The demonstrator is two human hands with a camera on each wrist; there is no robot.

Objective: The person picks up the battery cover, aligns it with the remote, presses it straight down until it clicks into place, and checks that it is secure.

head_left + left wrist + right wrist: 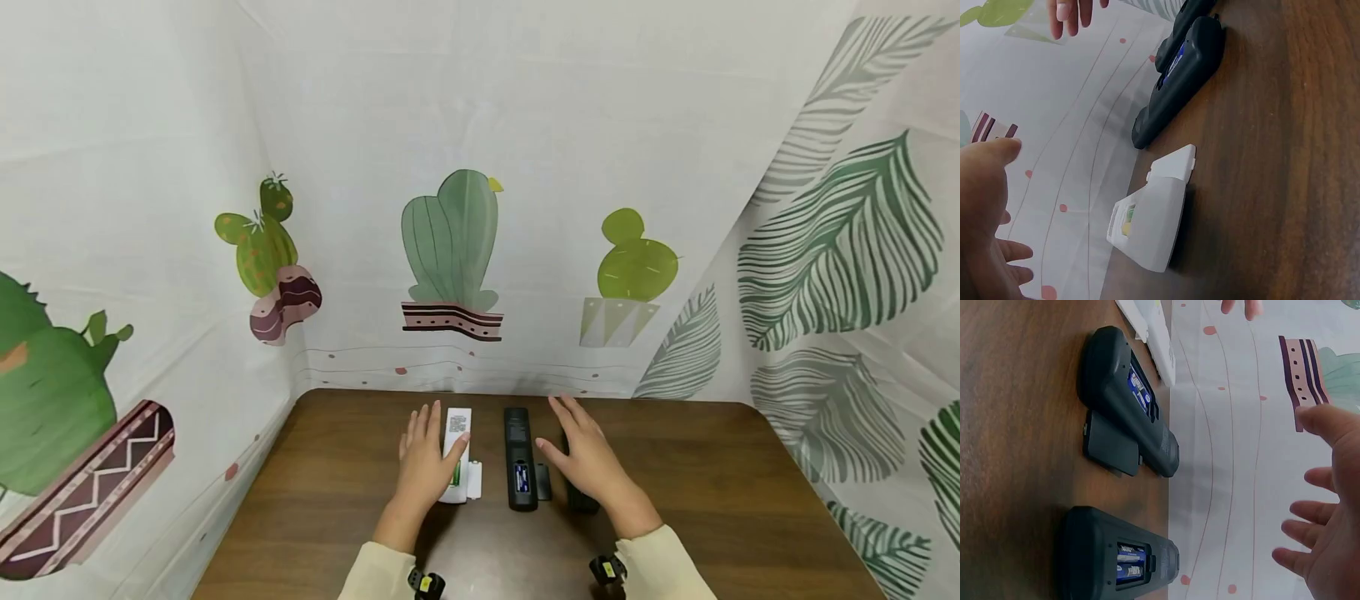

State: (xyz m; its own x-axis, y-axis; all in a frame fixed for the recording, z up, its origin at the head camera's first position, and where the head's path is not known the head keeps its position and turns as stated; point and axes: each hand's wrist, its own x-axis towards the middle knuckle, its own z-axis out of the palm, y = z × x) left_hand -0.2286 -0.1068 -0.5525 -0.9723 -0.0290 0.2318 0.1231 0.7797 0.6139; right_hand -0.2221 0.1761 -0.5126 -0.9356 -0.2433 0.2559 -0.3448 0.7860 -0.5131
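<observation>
My left hand (425, 467) hovers above a white remote control (457, 422), its fingers extended and nothing in them. The remote lies back up with its battery compartment uncovered, and a white battery cover (475, 481) sits beside it. In the middle lies a black remote control (517, 446), also back up, with blue batteries (1139, 392) in its bay. Its black cover (543, 482) rests against its right side. Over a second black remote (1094, 553) hangs my right hand (596, 462), fingers spread and holding nothing. Batteries (1129, 562) show in that remote's uncovered bay; in the head view the hand hides much of it.
All the remotes lie on a brown wooden table (697, 483) with rounded back corners. A white cloth (540, 275) printed with cacti and leaves hangs along the back and sides. Each wrist wears a small black camera (427, 582).
</observation>
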